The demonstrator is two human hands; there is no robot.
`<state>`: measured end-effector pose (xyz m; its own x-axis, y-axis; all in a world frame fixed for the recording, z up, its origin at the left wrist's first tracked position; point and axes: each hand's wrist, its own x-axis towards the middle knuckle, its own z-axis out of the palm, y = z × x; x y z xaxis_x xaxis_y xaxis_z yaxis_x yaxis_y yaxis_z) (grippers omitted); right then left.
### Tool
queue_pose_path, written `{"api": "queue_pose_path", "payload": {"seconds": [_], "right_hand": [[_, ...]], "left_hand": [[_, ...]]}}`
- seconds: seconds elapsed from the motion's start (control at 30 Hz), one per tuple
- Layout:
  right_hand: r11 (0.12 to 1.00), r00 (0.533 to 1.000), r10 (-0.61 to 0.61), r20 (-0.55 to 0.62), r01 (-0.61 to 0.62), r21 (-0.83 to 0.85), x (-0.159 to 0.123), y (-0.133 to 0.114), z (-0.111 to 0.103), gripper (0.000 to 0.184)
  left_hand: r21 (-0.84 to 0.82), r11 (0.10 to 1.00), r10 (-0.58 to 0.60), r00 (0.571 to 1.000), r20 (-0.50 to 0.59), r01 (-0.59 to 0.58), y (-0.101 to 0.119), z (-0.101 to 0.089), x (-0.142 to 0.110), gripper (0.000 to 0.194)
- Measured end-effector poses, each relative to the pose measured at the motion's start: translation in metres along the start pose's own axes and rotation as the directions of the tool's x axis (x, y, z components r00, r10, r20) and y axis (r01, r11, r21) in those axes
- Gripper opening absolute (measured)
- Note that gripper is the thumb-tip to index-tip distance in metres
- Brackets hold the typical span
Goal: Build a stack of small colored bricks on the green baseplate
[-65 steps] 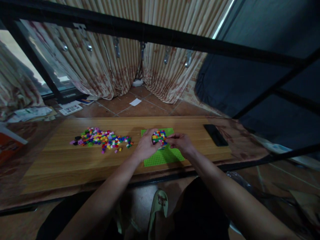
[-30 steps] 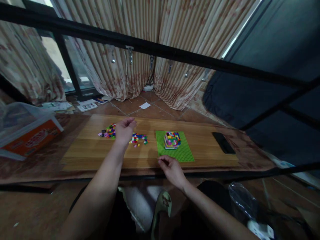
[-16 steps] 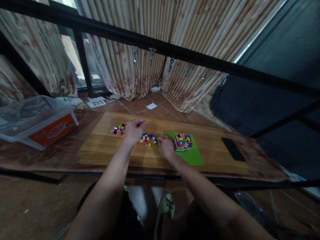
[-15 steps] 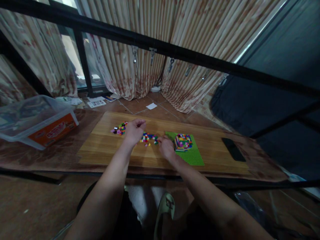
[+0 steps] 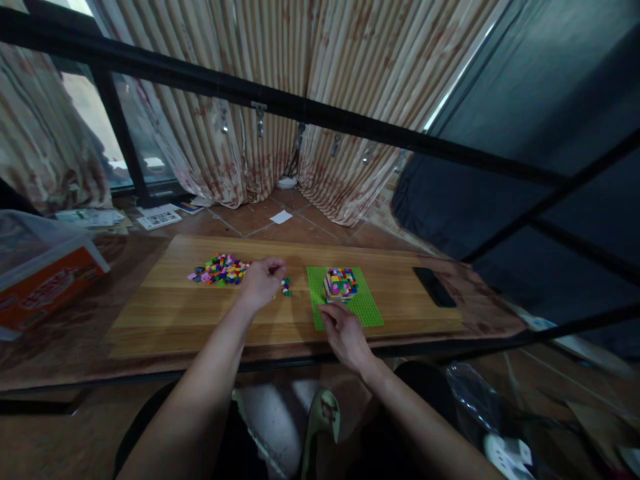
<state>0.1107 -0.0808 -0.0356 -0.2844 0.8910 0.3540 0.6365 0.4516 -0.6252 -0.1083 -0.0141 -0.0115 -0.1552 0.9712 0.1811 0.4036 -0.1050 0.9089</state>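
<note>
A square stack of multicoloured toy bricks (image 5: 341,285) stands on a green baseplate (image 5: 369,312). My right hand (image 5: 346,335) is over the plate's front edge, just before the stack, its fingers curled with the tips close together. Whatever they may hold is too small to make out. Left of the plate, my left hand (image 5: 261,284) is closed in a pinch above the wooden board, its contents hidden. Beside its fingers lie a few small loose bricks (image 5: 286,287). A larger pile of loose bricks (image 5: 220,269) spreads behind and left of that hand.
The wooden board (image 5: 165,307) carries a black phone (image 5: 434,287) at its right. A clear plastic box (image 5: 50,273) with an orange label stands at the far left. A black metal bar (image 5: 280,110) crosses above the board, before the curtains (image 5: 270,40).
The view has swung right. My right hand has moved from the loose bricks to the front of the stack. My left hand remains by the loose bricks, more of which now show.
</note>
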Motion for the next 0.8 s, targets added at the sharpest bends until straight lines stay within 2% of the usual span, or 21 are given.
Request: {"api": "queue_pose_path", "payload": {"seconds": [0.13, 0.27, 0.37, 0.63, 0.8], "right_hand": [[0.995, 0.984, 0.104, -0.143, -0.101, 0.025, 0.001, 0.016, -0.04, 0.024], [0.98, 0.946, 0.199, -0.257, -0.199, 0.028, 0.016, 0.034, -0.061, 0.024], [0.983, 0.946, 0.176, -0.274, -0.181, 0.007, 0.026, 0.044, -0.063, 0.024], [0.98, 0.979, -0.052, -0.198, 0.012, -0.197, 0.042, 0.053, -0.059, 0.02], [0.982, 0.971, -0.09, -0.222, 0.05, -0.181, 0.043, 0.055, -0.056, 0.018]], "left_hand": [[0.018, 1.0, 0.014, 0.999, 0.047, -0.014, 0.001, 0.01, 0.0, 0.023], [0.028, 0.998, 0.049, 0.995, 0.086, -0.052, 0.001, 0.021, 0.002, 0.022], [0.053, 0.997, 0.056, 0.992, 0.115, -0.062, 0.005, 0.027, 0.002, 0.024], [0.117, 0.991, 0.046, 0.989, 0.144, -0.063, 0.014, 0.029, 0.004, 0.024], [0.147, 0.987, 0.038, 0.99, 0.139, -0.058, 0.012, 0.029, 0.008, 0.024]]}}
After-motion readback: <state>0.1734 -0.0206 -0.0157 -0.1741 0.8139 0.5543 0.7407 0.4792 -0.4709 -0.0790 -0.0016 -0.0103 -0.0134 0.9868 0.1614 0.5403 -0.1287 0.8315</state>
